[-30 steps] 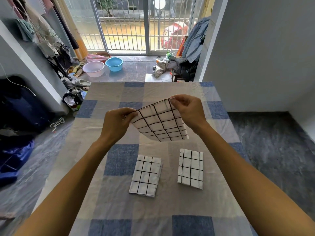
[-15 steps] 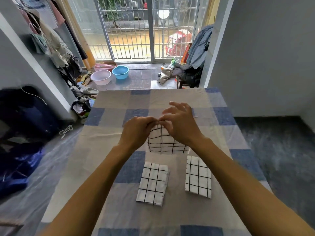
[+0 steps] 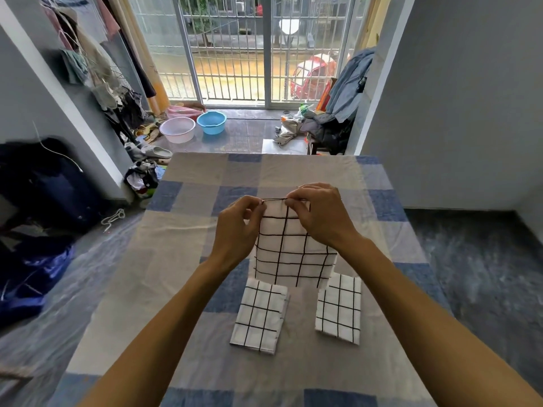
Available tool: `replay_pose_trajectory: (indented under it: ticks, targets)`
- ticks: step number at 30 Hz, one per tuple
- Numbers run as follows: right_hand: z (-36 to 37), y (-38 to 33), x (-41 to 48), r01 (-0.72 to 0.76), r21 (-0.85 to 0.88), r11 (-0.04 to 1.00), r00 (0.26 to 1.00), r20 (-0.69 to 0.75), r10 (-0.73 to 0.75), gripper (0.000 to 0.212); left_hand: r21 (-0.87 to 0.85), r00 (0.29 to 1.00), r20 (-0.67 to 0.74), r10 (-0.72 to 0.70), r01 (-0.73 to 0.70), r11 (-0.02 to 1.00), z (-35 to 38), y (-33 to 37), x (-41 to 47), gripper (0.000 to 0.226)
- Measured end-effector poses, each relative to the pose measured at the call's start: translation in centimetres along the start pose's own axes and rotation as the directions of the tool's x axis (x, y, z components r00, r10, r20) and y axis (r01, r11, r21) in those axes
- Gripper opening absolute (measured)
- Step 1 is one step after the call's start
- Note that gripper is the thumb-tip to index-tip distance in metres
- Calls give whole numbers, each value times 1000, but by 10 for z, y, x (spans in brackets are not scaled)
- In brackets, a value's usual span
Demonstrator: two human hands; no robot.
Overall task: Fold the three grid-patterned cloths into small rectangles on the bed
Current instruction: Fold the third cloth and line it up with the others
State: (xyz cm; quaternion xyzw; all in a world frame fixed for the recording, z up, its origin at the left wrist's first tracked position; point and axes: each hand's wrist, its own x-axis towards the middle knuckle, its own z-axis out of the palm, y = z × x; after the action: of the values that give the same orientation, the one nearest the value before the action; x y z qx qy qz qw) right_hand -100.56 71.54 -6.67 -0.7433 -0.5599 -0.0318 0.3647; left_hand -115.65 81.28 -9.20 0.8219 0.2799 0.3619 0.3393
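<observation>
- Now, left hand (image 3: 238, 227) and right hand (image 3: 320, 218) each pinch the top edge of the third cloth (image 3: 293, 254), which hangs below them over the bed (image 3: 164, 259).
- A folded cloth (image 3: 260, 315) lies beneath the left wrist, and a second folded cloth (image 3: 339, 308) beneath the right.
- Probably the last cloth, mid-fold; next, halve it again and lay it flat.

The held cloth (image 3: 293, 248) is white w/ black grid lines. Same pattern on the left folded cloth (image 3: 258, 318) & the right folded cloth (image 3: 339, 308). The bed sheet (image 3: 176, 259) has big checks, blue & beige-grey. Pink basin (image 3: 177, 129), light blue basin (image 3: 211, 122). The wall (image 3: 455, 98) is grey, the floor (image 3: 484, 274) dark grey, marbled.
</observation>
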Motion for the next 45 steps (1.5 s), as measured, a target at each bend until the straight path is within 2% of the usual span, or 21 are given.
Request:
replay_pose_trajectory:
  ticks: [5, 9, 15, 25, 30, 35, 41, 45]
  targets:
    - [-3, -6, 2, 10, 24, 1000, 997, 77, -12, 27, 29, 995, 34, 94, -95, 995, 5, 4, 0, 10]
    - [1, -16, 5, 41, 72, 997, 996, 78, -47, 17, 39, 991, 0, 136, -136, 990, 7, 5, -2, 11]
    - [1, -21, 5, -20, 161, 987, 1000, 13, 19, 11, 21, 996, -9, 89, -88, 996, 8, -1, -15, 13]
    - [5, -21, 3, -118, 185, 976, 988, -78, 134, 12, 119, 996, -68, 55, -46, 992, 15, -22, -38, 22]
    - [0, -24, 6, -123, 193, 974, 990, -43, 133, 12, 82, 999, -10, 38, -37, 996, 16, -25, -44, 23]
    - [-1, -19, 4, -157, 163, 974, 984, -63, 169, 12, -55, 994, -62, -93, 90, 994, 15, -36, -44, 14]
    - [-4, -17, 3, -220, 179, 959, 963, -114, 243, 14, 48, 999, -18, -31, 32, 998, 11, -52, -56, 16]
    - [-6, -15, 4, -229, 172, 958, 959, -130, 252, 14, 99, 999, 1, -46, 46, 994, 8, -64, -64, 12]
